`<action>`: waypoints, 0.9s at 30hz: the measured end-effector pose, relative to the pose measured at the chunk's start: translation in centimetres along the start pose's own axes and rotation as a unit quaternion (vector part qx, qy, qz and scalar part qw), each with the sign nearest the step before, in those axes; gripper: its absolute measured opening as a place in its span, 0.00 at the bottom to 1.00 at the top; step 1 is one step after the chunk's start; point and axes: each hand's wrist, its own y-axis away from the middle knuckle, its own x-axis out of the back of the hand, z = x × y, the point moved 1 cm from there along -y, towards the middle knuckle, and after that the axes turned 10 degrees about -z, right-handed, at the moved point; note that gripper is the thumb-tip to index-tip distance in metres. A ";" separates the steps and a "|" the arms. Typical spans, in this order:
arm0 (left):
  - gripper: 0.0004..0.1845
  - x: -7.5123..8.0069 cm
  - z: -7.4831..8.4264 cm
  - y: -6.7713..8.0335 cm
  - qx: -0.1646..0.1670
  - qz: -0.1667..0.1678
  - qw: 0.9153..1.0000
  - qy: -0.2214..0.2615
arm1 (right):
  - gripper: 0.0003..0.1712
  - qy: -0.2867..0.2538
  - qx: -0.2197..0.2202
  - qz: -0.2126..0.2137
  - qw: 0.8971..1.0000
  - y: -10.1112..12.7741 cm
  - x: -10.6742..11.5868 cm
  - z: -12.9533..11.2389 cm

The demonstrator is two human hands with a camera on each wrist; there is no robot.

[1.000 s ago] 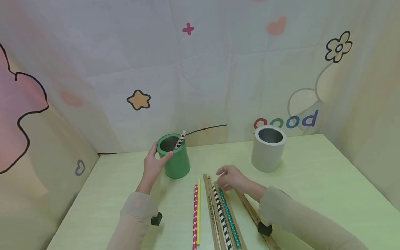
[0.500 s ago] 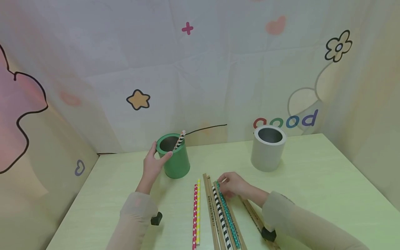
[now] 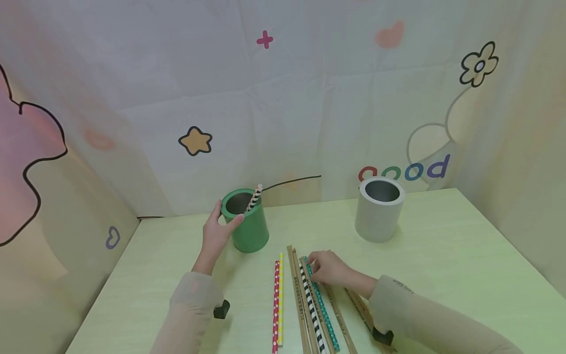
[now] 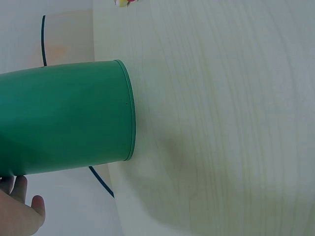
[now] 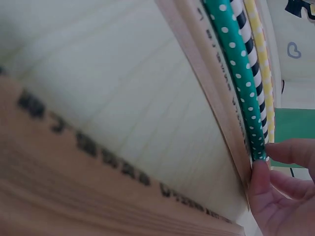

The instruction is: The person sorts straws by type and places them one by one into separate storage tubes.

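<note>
A tall green cylindrical cup [image 3: 245,221] is standing upright on the pale green table [image 3: 442,255], with one black-and-white striped paper straw [image 3: 254,197] leaning out over its far rim. The left hand [image 3: 216,234] is wrapping its thumb and fingers around the cup's upper left side, gripping it. A grey cylindrical cup [image 3: 379,210] is standing well apart to the right, near the back wall.

Between the cups and nearer the person, several long things are lying side by side on the table: a pink dotted straw [image 3: 276,305] and a yellow dotted straw [image 3: 281,295] on the left, then light wooden rulers [image 3: 295,290], with a black-and-white striped straw [image 3: 311,307] and a teal white-dotted paper straw [image 3: 322,309] lying between the rulers. Another wooden ruler [image 3: 360,307] is lying partly under the right forearm.

The teal straw's long axis is running from the near edge away toward the back wall, leaning slightly left at its far end. The right hand [image 3: 327,268] is resting on that far end, its fingertips [image 5: 261,172] curling down and touching the straw's tip; whether they are truly pinching it, I cannot tell.
</note>
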 end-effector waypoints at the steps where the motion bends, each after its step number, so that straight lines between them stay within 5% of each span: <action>1: 0.48 0.0 0.0 0.0 0.000 0.000 1.000 0.001 | 0.17 0.014 0.004 0.005 1.000 0.0 0.0 0.0; 16: 0.47 0.0 0.0 0.0 -0.003 -0.003 1.000 0.003 | 0.26 0.133 -0.034 0.020 0.990 0.2 -0.3 -0.6; 27: 0.50 0.1 -0.1 -0.1 -0.009 -0.001 1.000 0.001 | 0.11 0.097 -0.056 0.004 0.994 0.3 -0.4 -0.9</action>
